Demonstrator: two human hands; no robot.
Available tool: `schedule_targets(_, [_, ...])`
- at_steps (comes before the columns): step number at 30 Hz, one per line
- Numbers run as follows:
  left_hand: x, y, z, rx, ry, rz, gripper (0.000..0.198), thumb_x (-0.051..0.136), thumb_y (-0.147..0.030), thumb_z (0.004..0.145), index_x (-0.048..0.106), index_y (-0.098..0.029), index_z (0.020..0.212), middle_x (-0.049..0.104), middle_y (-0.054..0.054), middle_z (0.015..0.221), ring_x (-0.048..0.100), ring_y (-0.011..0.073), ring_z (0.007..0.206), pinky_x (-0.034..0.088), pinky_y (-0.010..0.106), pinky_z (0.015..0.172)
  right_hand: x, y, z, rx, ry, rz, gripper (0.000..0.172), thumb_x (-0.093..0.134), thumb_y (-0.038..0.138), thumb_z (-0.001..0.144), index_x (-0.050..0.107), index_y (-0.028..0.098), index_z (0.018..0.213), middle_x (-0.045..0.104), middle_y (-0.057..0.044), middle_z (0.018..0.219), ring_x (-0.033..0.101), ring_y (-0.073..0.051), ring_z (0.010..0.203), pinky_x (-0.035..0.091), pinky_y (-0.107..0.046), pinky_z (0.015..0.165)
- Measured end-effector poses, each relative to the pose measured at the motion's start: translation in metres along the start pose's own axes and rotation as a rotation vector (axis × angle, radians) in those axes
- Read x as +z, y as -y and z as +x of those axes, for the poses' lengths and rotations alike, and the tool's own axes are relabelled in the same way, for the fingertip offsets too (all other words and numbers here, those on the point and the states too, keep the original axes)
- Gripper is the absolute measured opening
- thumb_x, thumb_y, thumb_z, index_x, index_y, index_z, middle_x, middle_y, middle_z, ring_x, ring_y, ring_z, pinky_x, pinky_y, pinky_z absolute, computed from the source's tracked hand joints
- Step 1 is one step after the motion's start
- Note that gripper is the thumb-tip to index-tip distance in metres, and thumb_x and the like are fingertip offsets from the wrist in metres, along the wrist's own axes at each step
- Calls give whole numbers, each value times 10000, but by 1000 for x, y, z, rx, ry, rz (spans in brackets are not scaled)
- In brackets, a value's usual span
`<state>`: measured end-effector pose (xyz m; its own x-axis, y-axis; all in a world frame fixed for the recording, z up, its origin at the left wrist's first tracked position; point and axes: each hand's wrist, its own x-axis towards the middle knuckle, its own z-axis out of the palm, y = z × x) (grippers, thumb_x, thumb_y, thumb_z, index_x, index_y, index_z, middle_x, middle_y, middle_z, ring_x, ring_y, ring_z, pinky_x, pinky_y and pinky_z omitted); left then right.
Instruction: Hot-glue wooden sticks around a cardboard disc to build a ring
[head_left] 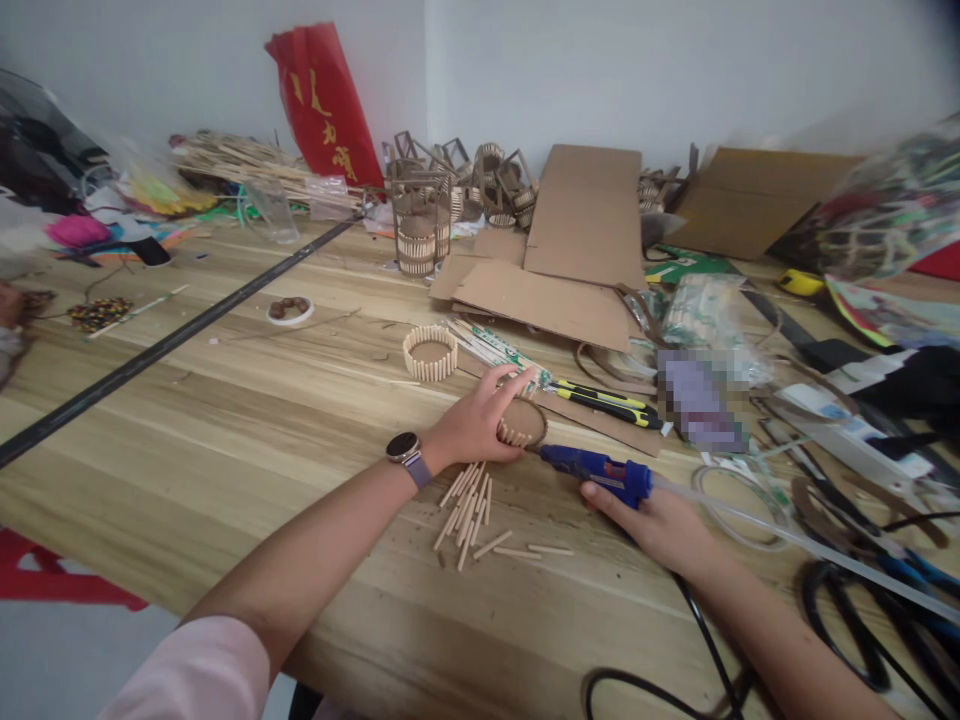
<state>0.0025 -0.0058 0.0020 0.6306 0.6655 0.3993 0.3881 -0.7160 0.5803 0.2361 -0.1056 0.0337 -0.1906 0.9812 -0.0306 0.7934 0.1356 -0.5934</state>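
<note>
My left hand [480, 420], a watch on its wrist, rests on a small cardboard ring [525, 425] with short wooden sticks glued along part of its rim; fingers curl over the ring and hold it on the table. My right hand [660, 525] grips a blue glue gun [592, 467] with a clear glue stick out the back. The gun's nozzle points left and touches the ring's near edge. Several loose cut sticks [472, 510] lie just below my left hand. A finished stick ring [430, 352] sits farther back.
Cardboard sheets [577, 250] and stick-built baskets [420, 225] stand at the back. A yellow-black cutter [607, 402], a power strip [847, 425], cables and scissors crowd the right. A black strip [172, 335] crosses the wooden table [225, 450]. A red bag [326, 105] leans on the wall.
</note>
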Motion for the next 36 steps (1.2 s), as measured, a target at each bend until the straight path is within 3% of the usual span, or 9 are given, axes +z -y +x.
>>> schedule_targets(14, [-1, -2, 0, -16, 6, -10, 1075, 786, -230, 623, 158, -269, 1494, 244, 149, 1477, 363, 359, 1346, 377, 503, 1097, 2, -2, 1, 14, -25, 48, 421, 493, 561, 781, 740, 228, 848, 763, -70, 821, 701, -291, 778, 555, -396, 746])
schedule_targets(19, [-2, -3, 0, -21, 8, -5, 1067, 789, -215, 616, 178, -239, 1490, 252, 162, 1469, 360, 344, 1351, 368, 487, 1108, 2, -2, 2, 17, -16, 30, 476, 466, 606, 783, 739, 219, 835, 744, -68, 731, 696, -284, 718, 557, -383, 690])
schedule_targets(25, [-2, -2, 0, -13, 4, -2, 1080, 796, -230, 617, 162, -260, 1491, 251, 153, 1471, 358, 354, 1350, 368, 502, 1103, 2, 0, 1, -3, -31, 42, 430, 491, 564, 779, 747, 229, 861, 767, -60, 809, 694, -285, 745, 555, -381, 688])
schedule_targets(30, [0, 0, 0, -18, 11, 0, 1097, 813, -261, 612, 162, -253, 1495, 253, 161, 1466, 372, 354, 1340, 378, 499, 1097, 3, -10, 2, 85, -113, 39, 392, 519, 595, 750, 700, 269, 629, 718, -39, 635, 660, -264, 642, 526, -354, 586])
schedule_targets(33, [0, 0, 1, -23, 11, -1, 1093, 808, -264, 620, 155, -275, 1497, 258, 150, 1466, 376, 353, 1338, 382, 504, 1093, 3, -18, 3, 223, -194, 172, 436, 551, 633, 737, 673, 248, 571, 653, -35, 544, 605, -222, 545, 469, -314, 483])
schedule_targets(36, [-1, -1, 1, -16, 10, -1, 1095, 807, -255, 619, 152, -280, 1496, 255, 148, 1469, 372, 358, 1340, 377, 511, 1095, 0, -19, 7, 305, -210, 552, 459, 595, 639, 749, 696, 194, 700, 615, -24, 554, 504, -142, 464, 393, -255, 412])
